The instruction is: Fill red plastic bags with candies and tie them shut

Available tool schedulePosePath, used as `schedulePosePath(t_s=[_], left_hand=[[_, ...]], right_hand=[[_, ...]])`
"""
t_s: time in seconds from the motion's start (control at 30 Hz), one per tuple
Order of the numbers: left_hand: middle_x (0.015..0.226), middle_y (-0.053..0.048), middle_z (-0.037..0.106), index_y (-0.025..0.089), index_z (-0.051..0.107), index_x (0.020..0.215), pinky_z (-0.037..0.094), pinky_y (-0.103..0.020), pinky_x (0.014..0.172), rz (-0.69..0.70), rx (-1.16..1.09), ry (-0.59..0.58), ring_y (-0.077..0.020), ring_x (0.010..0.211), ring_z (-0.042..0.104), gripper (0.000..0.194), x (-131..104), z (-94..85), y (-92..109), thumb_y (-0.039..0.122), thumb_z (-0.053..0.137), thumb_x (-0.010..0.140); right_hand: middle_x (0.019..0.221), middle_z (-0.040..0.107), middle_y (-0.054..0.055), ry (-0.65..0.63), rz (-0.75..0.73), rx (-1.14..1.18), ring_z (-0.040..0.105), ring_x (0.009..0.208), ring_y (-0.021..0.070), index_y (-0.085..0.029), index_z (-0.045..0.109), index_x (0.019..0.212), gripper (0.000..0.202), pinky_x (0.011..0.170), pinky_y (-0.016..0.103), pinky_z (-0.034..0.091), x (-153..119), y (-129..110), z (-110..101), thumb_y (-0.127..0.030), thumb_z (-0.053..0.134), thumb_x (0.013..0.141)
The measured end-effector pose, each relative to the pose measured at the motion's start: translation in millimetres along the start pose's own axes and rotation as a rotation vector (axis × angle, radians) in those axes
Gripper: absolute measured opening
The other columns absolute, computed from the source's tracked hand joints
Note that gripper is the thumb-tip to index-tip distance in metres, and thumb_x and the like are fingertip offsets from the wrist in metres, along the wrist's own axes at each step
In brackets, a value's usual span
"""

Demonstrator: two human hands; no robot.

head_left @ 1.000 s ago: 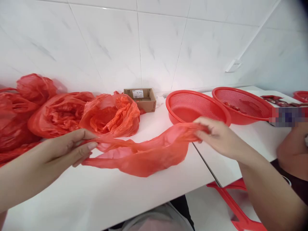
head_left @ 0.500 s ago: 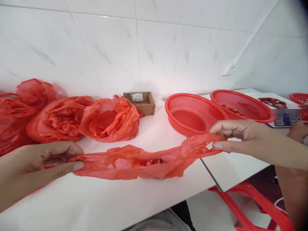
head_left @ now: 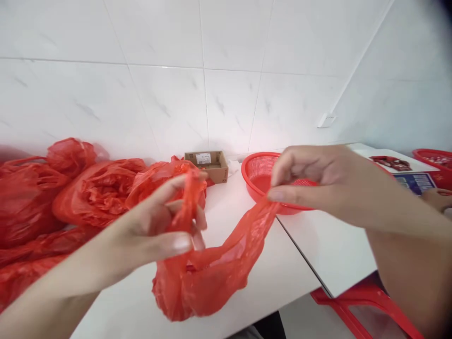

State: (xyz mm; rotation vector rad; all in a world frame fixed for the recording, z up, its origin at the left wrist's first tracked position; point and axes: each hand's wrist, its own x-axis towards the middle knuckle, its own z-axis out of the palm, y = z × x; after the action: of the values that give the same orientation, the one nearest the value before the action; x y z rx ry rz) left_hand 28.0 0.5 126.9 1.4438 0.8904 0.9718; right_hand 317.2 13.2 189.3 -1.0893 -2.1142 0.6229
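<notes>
A thin red plastic bag [head_left: 215, 292] hangs between my two hands above the white table. My left hand [head_left: 165, 226] has one handle of the bag looped over its fingers, with the thumb in front. Pinched between thumb and fingers of my right hand [head_left: 307, 179] is the bag's other handle, pulled up to the right. The bag sags in the middle, and what lies inside is mostly hidden by the plastic. Behind my right hand stands a red mesh basket [head_left: 252, 181], partly covered by it.
Several filled red bags [head_left: 95, 193] crowd the left side of the table [head_left: 226, 212]. An open cardboard box [head_left: 221, 175] stands by the tiled wall. To the right are a scale [head_left: 415, 182], another red basket [head_left: 431, 155] and another person's hand [head_left: 438, 198]. A red stool [head_left: 370, 301] stands below.
My hands have come closer together and lifted the bag's handles, so the stretched opening now sags. My left hand moved right and up, with a handle looped over its fingers. The view tilted up slightly.
</notes>
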Motion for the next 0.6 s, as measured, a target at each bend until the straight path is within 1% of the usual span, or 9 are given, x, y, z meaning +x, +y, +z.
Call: schedulePosePath(t_s=[0.07, 0.1, 0.17, 0.23, 0.27, 0.33, 0.4, 0.5, 0.6], left_hand=[[0.089, -0.001, 0.065, 0.038, 0.032, 0.147, 0.056, -0.03, 0.068, -0.143, 0.126, -0.214, -0.0173, 0.077, 0.065, 0.077, 2.5, 15.9, -3.3, 0.026, 0.07, 0.081], [0.091, 0.0, 0.064, 0.038, 0.034, 0.146, 0.055, -0.029, 0.07, -0.17, 0.191, -0.275, -0.0174, 0.082, 0.064, 0.075, 3.1, 23.0, -4.6, 0.026, 0.069, 0.081], [0.096, -0.002, 0.064, 0.032, 0.052, 0.134, 0.055, -0.03, 0.077, -0.13, 0.283, -0.312, -0.0201, 0.092, 0.062, 0.057, 3.7, 34.4, -6.0, 0.028, 0.071, 0.08], [0.096, -0.002, 0.064, 0.027, 0.066, 0.109, 0.054, -0.03, 0.079, -0.076, 0.321, -0.3, -0.0204, 0.093, 0.061, 0.026, 4.4, 40.4, -6.9, 0.032, 0.066, 0.083], [0.091, -0.002, 0.064, 0.024, 0.068, 0.095, 0.054, -0.029, 0.074, -0.069, 0.324, -0.267, -0.0189, 0.087, 0.06, 0.015, 4.8, 41.1, -7.4, 0.034, 0.062, 0.086], [0.075, 0.0, 0.057, 0.021, 0.063, 0.077, 0.051, -0.025, 0.061, -0.097, 0.299, -0.178, -0.0148, 0.07, 0.055, 0.025, 5.7, 39.3, -9.1, 0.041, 0.054, 0.089], [0.07, 0.001, 0.051, 0.02, 0.06, 0.075, 0.048, -0.023, 0.054, -0.165, 0.243, -0.119, -0.0122, 0.061, 0.049, 0.033, 6.9, 36.0, -11.4, 0.049, 0.052, 0.089], [0.071, 0.003, 0.048, 0.019, 0.061, 0.082, 0.047, -0.022, 0.055, -0.268, 0.173, -0.128, -0.0101, 0.06, 0.046, 0.039, 9.8, 33.5, -14.4, 0.057, 0.053, 0.086], [0.058, 0.006, 0.04, 0.019, 0.057, 0.08, 0.042, -0.021, 0.051, -0.302, 0.123, -0.148, -0.008, 0.051, 0.039, 0.041, 12.9, 33.2, -15.3, 0.059, 0.053, 0.086]], right_hand=[[0.073, 0.064, -0.002, -0.077, -0.047, 0.131, 0.06, 0.065, 0.0108, -0.022, 0.063, 0.075, 0.015, 0.056, 0.023, 0.049, 7.9, -10.2, 22.8, -0.033, 0.071, 0.081], [0.075, 0.064, -0.003, -0.112, -0.074, 0.198, 0.061, 0.069, 0.0109, -0.022, 0.062, 0.076, 0.014, 0.06, 0.024, 0.05, 11.0, -14.3, 34.8, -0.032, 0.069, 0.082], [0.081, 0.065, -0.003, -0.156, -0.125, 0.312, 0.062, 0.077, 0.0111, -0.021, 0.061, 0.079, 0.012, 0.069, 0.025, 0.052, 14.9, -21.0, 57.3, -0.03, 0.066, 0.085], [0.089, 0.066, -0.003, -0.166, -0.162, 0.377, 0.063, 0.088, 0.0121, -0.022, 0.061, 0.087, 0.006, 0.08, 0.028, 0.052, 15.3, -24.2, 73.6, -0.028, 0.064, 0.087], [0.095, 0.066, -0.002, -0.158, -0.178, 0.385, 0.062, 0.094, 0.0128, -0.023, 0.06, 0.094, 0.008, 0.086, 0.03, 0.051, 14.1, -23.8, 78.7, -0.027, 0.063, 0.088], [0.107, 0.065, -0.001, -0.121, -0.191, 0.353, 0.06, 0.103, 0.0145, -0.025, 0.058, 0.106, 0.02, 0.092, 0.033, 0.048, 9.3, -18.7, 83.2, -0.027, 0.064, 0.087], [0.111, 0.064, 0.0, -0.114, -0.153, 0.308, 0.06, 0.102, 0.0156, -0.025, 0.057, 0.108, 0.022, 0.09, 0.035, 0.049, 2.7, -9.0, 82.9, -0.029, 0.064, 0.087], [0.099, 0.065, 0.0, -0.163, -0.041, 0.319, 0.062, 0.088, 0.0143, -0.024, 0.057, 0.101, 0.015, 0.079, 0.032, 0.052, -5.2, 7.2, 81.8, -0.03, 0.063, 0.088], [0.095, 0.063, -0.001, -0.17, 0.0, 0.358, 0.06, 0.083, 0.0127, -0.023, 0.057, 0.098, 0.013, 0.077, 0.03, 0.052, -6.6, 17.3, 83.7, -0.023, 0.063, 0.087]])
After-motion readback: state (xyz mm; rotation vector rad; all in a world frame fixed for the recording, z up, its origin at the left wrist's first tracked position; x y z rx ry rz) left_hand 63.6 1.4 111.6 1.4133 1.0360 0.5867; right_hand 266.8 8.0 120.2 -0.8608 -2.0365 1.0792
